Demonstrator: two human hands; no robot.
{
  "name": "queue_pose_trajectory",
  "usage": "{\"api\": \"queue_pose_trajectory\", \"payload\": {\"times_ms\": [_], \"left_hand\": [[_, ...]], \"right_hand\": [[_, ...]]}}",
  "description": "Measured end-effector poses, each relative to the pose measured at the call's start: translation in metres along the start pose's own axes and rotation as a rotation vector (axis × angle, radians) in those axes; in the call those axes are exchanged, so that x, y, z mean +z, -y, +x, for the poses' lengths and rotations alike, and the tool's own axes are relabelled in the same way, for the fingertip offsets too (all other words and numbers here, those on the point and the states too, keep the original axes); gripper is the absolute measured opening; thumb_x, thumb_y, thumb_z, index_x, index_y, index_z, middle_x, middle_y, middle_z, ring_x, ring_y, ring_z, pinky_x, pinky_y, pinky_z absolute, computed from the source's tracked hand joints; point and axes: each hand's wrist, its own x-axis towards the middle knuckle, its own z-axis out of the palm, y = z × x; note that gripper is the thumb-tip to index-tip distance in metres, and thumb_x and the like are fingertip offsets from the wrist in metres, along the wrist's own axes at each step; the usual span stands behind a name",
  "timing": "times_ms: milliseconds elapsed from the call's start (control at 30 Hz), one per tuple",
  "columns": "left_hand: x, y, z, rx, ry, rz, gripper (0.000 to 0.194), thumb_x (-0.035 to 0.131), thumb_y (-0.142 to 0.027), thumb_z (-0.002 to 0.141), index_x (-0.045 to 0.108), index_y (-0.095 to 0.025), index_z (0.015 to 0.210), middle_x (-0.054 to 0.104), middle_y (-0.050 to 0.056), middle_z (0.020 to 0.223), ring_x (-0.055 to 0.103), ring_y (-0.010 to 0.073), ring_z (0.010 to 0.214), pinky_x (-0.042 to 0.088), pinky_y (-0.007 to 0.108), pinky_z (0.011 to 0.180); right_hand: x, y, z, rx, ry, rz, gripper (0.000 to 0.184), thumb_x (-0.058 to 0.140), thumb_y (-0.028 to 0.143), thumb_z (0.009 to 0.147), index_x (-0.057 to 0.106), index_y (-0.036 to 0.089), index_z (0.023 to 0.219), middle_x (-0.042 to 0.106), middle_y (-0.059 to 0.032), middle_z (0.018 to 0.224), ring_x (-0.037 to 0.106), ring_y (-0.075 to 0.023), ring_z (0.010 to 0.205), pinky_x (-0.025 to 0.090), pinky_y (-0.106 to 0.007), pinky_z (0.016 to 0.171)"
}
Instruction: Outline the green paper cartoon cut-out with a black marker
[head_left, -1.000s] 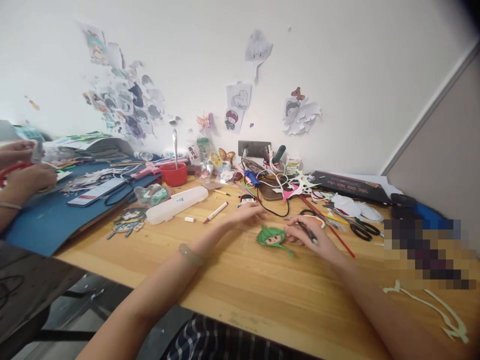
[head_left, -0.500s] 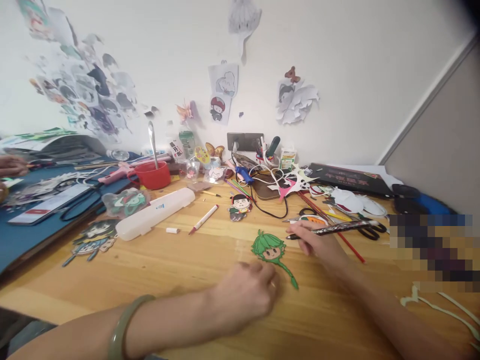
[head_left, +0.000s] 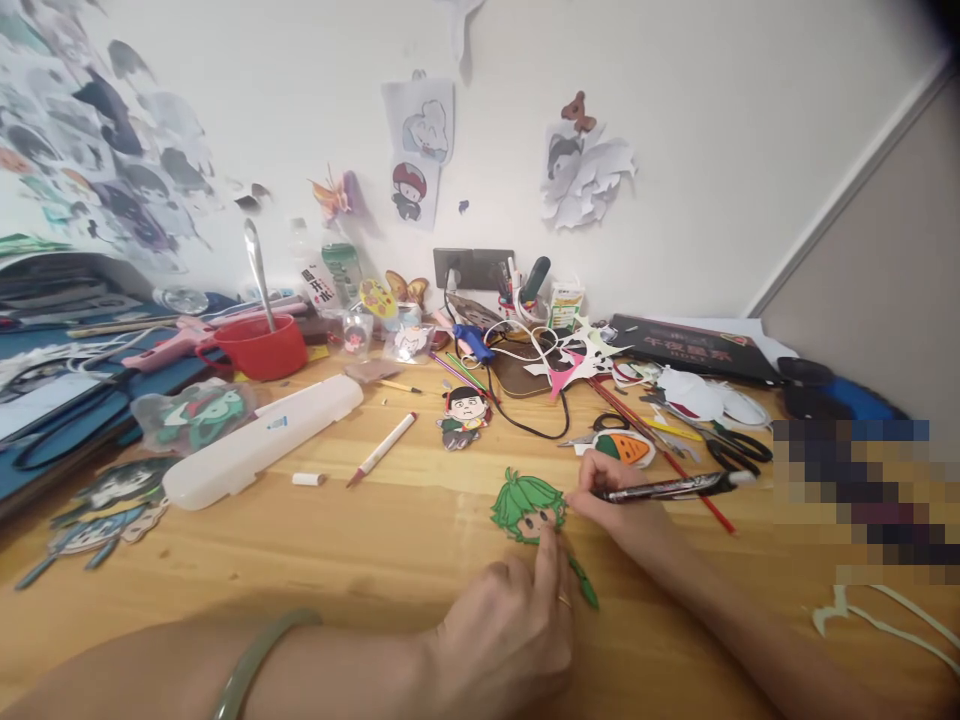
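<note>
Left hand (head_left: pixel 506 620): index finger extended onto a flat, green-haired, paper-like character cutout (head_left: pixel 525 497), others curled, nothing visibly gripped; right hand (head_left: pixel 615 505): fingers closed round a slim, black patterned pen (head_left: pixel 667 488), at the cutout's right edge. Cutout: lying on pale wooden table (head_left: pixel 337 560) — narrow green tail (head_left: pixel 585 585) could crease under a shifting left hand, face be marked should the pen dip.
</note>
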Motion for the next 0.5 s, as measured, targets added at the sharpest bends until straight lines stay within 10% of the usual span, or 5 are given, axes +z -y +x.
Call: {"api": "queue_pose_trajectory", "payload": {"times_ms": [500], "left_hand": [[-0.001, 0.073, 0.025, 0.041, 0.046, -0.688, 0.015, 0.048, -0.018, 0.084, 0.058, -0.016, 0.094, 0.054, 0.007, 0.107, 0.043, 0.0222, 0.105, 0.041, 0.035, 0.091]], "right_hand": [[0.001, -0.003, -0.001, 0.049, -0.028, -0.064, 0.023, 0.052, 0.018, 0.073, 0.035, 0.021, 0.057, 0.036, 0.0067, 0.053, 0.035, -0.01, 0.05, 0.026, -0.023, 0.046]]}}
